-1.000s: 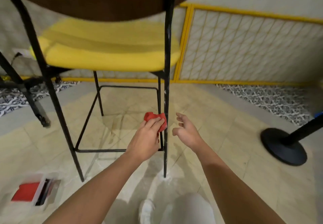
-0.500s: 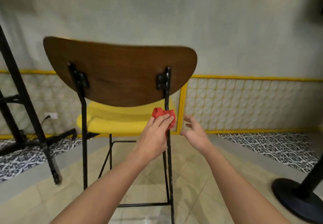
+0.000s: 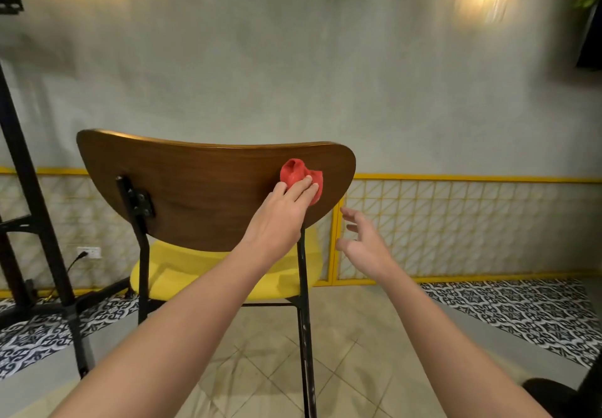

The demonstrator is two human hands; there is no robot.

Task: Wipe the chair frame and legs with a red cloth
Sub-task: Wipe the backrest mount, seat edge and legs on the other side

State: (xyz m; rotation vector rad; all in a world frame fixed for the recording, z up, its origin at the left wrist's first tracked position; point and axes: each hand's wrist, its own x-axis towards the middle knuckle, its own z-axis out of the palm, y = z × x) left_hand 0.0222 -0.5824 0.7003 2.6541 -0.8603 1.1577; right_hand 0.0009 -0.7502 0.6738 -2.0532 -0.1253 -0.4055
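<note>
Left hand (image 3: 280, 219) fingers pressed flat on bunched red cloth (image 3: 301, 178) against wooden backrest (image 3: 202, 189), upright black rear leg (image 3: 304, 320) below, right hand (image 3: 365, 245) empty, fingers spread

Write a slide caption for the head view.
Left hand presses red cloth against wooden chair backrest; right hand open.

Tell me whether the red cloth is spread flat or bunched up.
Bunched up. The red cloth sits as a crumpled wad under the left hand, pressed against the wooden backrest.
</note>
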